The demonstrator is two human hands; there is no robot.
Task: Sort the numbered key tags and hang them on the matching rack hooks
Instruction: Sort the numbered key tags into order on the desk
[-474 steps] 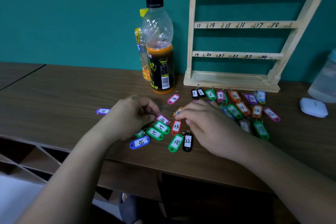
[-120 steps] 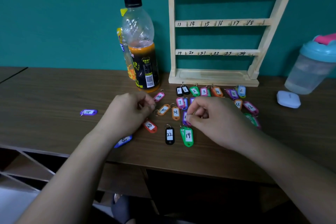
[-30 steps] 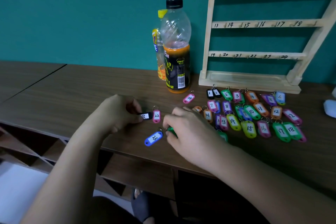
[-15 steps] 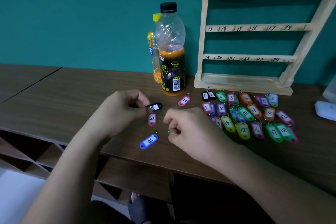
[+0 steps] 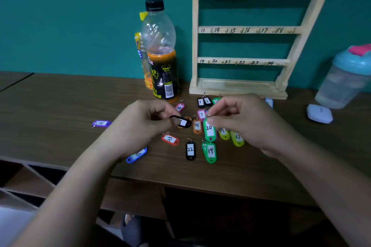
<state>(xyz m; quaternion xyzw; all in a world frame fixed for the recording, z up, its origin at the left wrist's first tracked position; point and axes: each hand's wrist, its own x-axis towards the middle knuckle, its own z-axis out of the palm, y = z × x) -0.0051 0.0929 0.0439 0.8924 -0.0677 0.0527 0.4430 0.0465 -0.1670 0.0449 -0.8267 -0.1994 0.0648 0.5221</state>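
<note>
Head view: left hand (image 5: 140, 126) pinches a black tag (image 5: 183, 122), right hand (image 5: 247, 122) pinches tag 20 (image 5: 209, 131), both mid tabletop (image 5: 60, 106). The right hand hides other tags (image 5: 237, 139); rack (image 5: 239, 86) and bottle (image 5: 160, 56) stand at the back edge.

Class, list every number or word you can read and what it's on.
"7" to "24": rack rails
"20": held green tag
"19": lying green tag
"22": lying black tag
"23": red tag
"21": orange tag
"7": pink tag
"24": pink tag by bottle
Blurred: held black tag, bottle label, other tags.
</note>
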